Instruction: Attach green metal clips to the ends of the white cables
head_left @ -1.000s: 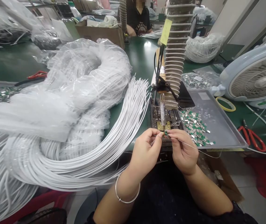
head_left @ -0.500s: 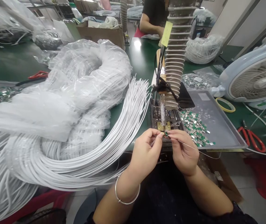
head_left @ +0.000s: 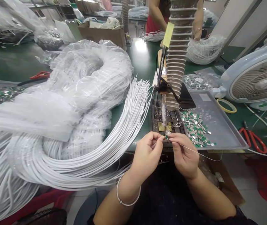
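Seemingly, soldering is in hand, lower centre: a part is pinched by left hand, wire by right hand. Next, steadiness is required.

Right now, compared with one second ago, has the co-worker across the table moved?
Yes, rightward: the co-worker now shows on both sides of the large hose.

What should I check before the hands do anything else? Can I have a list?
1. Left hand pinching a small piece: ok.
2. Right hand gripping the thin wire: ok.
3. Hands well clear of the soldering iron: not ok, they look very close to its tip.
4. Small piece properly lined up: cannot tell, too tiny.
5. Loose green-and-silver pieces inside the grey tray: ok.
6. Red-handled pliers put aside: ok, right of the tray.
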Action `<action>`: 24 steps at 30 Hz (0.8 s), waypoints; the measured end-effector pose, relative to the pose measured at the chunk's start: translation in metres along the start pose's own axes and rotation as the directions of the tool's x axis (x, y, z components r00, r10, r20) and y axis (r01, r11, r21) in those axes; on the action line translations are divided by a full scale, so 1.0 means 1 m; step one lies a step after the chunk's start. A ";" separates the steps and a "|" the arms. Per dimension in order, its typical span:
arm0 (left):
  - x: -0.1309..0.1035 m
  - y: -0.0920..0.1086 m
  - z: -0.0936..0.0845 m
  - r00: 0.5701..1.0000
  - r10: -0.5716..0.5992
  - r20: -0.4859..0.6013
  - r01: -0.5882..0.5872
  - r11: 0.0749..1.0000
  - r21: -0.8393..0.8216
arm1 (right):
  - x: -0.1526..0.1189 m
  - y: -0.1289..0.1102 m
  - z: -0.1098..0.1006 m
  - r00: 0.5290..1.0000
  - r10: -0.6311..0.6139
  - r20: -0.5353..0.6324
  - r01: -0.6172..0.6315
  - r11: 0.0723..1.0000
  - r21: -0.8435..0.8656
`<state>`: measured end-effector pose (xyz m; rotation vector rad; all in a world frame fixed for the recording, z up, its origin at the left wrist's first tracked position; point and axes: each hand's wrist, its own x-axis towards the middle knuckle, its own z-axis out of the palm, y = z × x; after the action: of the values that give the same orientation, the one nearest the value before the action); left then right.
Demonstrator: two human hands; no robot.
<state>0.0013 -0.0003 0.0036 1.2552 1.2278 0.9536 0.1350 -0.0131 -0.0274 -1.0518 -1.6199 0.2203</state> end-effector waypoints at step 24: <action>-0.001 -0.027 -0.029 0.935 0.319 -0.156 0.029 0.368 0.929 | -0.053 0.019 -0.052 0.962 0.030 0.271 -0.006 0.996 -0.088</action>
<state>-0.0300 0.0001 -0.0200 2.1973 2.0976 0.5253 0.1878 -0.0598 -0.0578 -1.1415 -1.8808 0.3205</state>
